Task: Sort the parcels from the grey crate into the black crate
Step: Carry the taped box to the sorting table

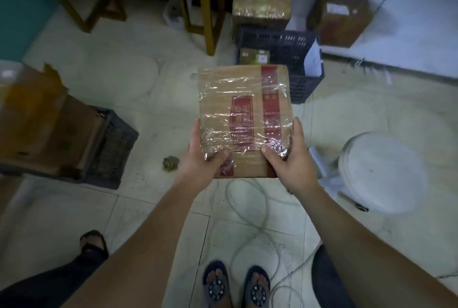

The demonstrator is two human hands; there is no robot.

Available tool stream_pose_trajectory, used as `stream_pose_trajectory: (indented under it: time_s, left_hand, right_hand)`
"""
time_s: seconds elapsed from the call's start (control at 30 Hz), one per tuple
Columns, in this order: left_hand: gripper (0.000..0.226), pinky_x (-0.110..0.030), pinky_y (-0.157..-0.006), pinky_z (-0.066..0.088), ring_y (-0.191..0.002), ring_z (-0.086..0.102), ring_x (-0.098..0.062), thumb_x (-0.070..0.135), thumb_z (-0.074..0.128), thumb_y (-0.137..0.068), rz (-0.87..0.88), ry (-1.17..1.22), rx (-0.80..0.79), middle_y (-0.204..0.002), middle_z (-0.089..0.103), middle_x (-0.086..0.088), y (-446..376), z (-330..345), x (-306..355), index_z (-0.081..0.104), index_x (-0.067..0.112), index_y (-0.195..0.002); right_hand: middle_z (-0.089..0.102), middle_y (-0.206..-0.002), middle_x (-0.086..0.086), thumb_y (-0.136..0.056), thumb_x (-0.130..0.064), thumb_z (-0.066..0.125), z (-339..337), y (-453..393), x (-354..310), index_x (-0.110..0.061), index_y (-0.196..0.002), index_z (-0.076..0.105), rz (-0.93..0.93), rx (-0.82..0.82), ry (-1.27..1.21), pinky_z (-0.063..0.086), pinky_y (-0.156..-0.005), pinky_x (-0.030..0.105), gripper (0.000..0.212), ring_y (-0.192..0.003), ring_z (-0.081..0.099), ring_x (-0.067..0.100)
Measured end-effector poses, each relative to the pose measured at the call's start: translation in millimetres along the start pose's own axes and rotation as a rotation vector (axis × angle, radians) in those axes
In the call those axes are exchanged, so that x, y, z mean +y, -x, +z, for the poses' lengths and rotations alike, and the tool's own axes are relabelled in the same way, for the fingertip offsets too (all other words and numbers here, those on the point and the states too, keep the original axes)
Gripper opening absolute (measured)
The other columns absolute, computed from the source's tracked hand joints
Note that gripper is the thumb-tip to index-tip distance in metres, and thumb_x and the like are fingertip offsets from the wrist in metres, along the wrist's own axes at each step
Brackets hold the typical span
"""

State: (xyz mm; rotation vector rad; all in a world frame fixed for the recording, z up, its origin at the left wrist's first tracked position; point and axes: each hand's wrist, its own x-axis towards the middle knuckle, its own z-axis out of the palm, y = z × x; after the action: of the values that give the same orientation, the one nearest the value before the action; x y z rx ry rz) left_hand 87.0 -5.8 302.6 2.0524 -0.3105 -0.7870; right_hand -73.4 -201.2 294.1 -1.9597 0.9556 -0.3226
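I hold a flat cardboard parcel [244, 109] with red print, wrapped in clear film, at chest height in the middle of the view. My left hand [200, 159] grips its near left corner and my right hand [290, 159] grips its near right corner, thumbs on top. The grey crate [116, 144] stands on the floor to the left, with large brown cartons [49, 124] in it. Straight ahead beyond the parcel is the black crate [280, 40], which has a small carton [254, 56] inside. The parcel hides the near part of that crate.
Wooden furniture legs [210, 10] stand ahead on the left. Taped cartons [261, 8] sit behind the black crate, another carton [340, 18] to its right. A white round object [381, 171] is on the right. White cable [250, 208] loops by my feet. Someone's foot [93, 242] is at lower left.
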Motion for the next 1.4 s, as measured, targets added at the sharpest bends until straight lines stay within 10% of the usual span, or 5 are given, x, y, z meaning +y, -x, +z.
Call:
stream_pose_trajectory:
  time_s: [0.77, 1.03, 1.4]
  left_hand:
    - [0.108, -0.041, -0.102, 0.055, -0.128, 0.062, -0.018, 0.062, 0.077, -0.088, 0.178, -0.034, 0.188, -0.157, 0.051, 0.018, 11.8, -199.9, 259.6, 0.002, 0.051, -0.165]
    - [0.103, -0.038, -0.103, 0.054, -0.126, 0.063, -0.014, 0.058, 0.078, -0.089, 0.133, 0.008, 0.231, -0.146, 0.060, 0.019, -86.9, -215.8, 321.3, 0.008, 0.051, -0.165]
    - [0.102, -0.042, -0.105, 0.056, -0.123, 0.065, -0.012, 0.060, 0.077, -0.088, 0.147, 0.017, 0.362, -0.140, 0.062, 0.022, -193.9, -286.1, 374.4, 0.009, 0.053, -0.163]
  right_hand:
    - [0.063, -0.146, -0.010, -0.095, -0.060, 0.072, -86.5, -100.6, -315.6, -0.049, -0.168, 0.002, -0.265, 0.023, 0.140, 0.058, -0.102, 0.047, 0.102, -0.111, 0.067, 0.011]
    - [0.064, -0.135, -0.014, -0.096, -0.060, 0.072, -80.4, -227.2, -355.3, -0.047, -0.169, 0.006, -0.277, -0.054, 0.135, 0.044, -0.069, 0.018, 0.099, -0.090, 0.060, -0.002]
    - [0.058, -0.131, -0.021, -0.099, -0.058, 0.070, -43.1, -357.5, -443.0, -0.043, -0.170, 0.006, -0.395, -0.095, 0.126, 0.046, -0.069, 0.020, 0.097, -0.088, 0.057, -0.004]
